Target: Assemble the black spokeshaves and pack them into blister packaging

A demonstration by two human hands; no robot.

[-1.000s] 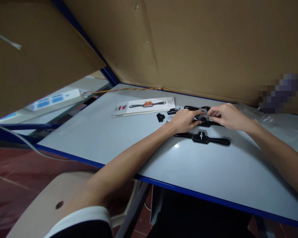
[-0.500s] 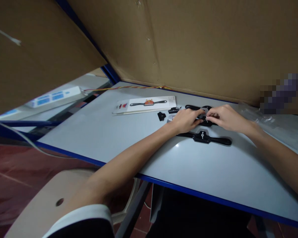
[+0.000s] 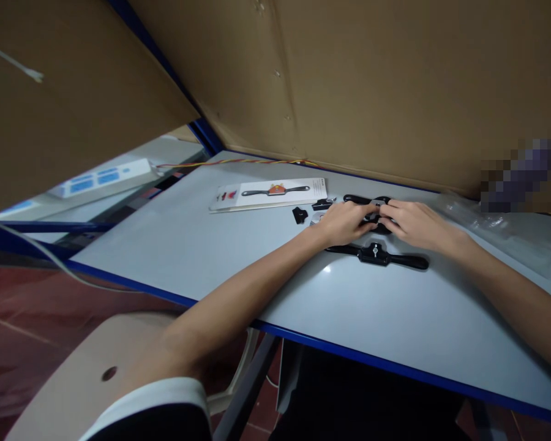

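My left hand (image 3: 345, 222) is closed on a black spokeshave (image 3: 384, 229), its thumb and fingers about the middle of the body. From the other side my right hand (image 3: 412, 224) meets it, fingertips gathered at the same middle part; most of this tool is hidden under both hands. Just nearer to me lies another black spokeshave (image 3: 375, 252) with a silver screw at its centre. Behind the hands the black handle (image 3: 356, 199) of a further tool shows. Left of my left hand are two small black cap pieces (image 3: 299, 215) and a greyish roundish item, partly covered.
A carded package (image 3: 275, 191) picturing a spokeshave lies at the back left of the grey table (image 3: 174, 245). Clear plastic wrapping (image 3: 500, 229) is at the right. Twisted wires (image 3: 257, 162) run along the back edge to a power strip (image 3: 105, 177). A stool (image 3: 87, 373) stands below.
My right hand has shifted slightly left and its fingers have come down closer against the spokeshave and my left fingers. My left hand stays nearly where it was.
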